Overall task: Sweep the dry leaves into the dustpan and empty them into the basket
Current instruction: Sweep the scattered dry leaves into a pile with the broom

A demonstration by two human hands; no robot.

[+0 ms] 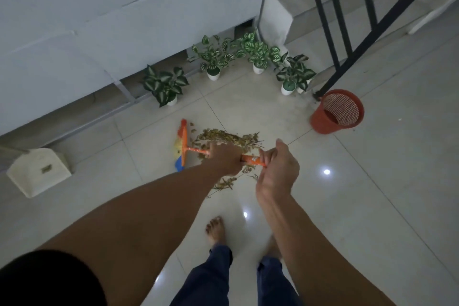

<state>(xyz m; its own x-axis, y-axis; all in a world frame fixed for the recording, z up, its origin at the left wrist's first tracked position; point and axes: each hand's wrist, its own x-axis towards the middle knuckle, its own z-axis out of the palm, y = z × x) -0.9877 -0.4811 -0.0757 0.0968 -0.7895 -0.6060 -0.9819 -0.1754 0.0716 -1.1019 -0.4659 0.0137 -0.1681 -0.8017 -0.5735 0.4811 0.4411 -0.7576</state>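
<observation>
On the pale glossy tiled floor below us, we grip an orange plastic broom: our left hand is clamped on its handle, our right hand curls loosely around the handle's near end. Its head rests just left of a scattered pile of dry brown leaves. A cream plastic dustpan lies far left, well apart. A red mesh plastic basket stands far right, near 4 potted green plants.

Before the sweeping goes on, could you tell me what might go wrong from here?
The dustpan lies far left, away from the leaves, so strokes may scatter them. The right hand looks only loosely closed on the broom, which could slip. The bare foot stands near stray leaves and might tread them about.
</observation>
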